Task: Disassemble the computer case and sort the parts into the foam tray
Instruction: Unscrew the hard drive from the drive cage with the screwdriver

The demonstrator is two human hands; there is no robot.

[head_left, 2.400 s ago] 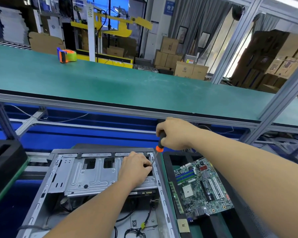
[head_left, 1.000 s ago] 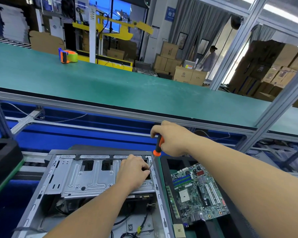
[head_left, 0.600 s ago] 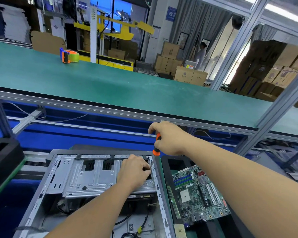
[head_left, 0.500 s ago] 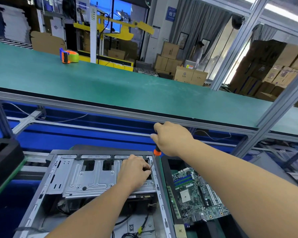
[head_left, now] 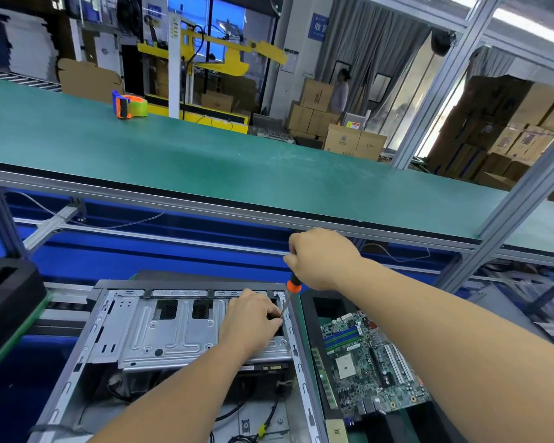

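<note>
Your right hand (head_left: 325, 259) is twisting the screwdriver (head_left: 292, 287) slightly, gripping its handle, while your left hand (head_left: 250, 321) is pinching the shaft at the computer case (head_left: 160, 334), lower centre.

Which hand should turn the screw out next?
The right hand, probably. It already grips the screwdriver, whose tip reaches the far right corner of the computer case. The left hand rests on the metal drive cage beside the tip, steadying it.
</note>
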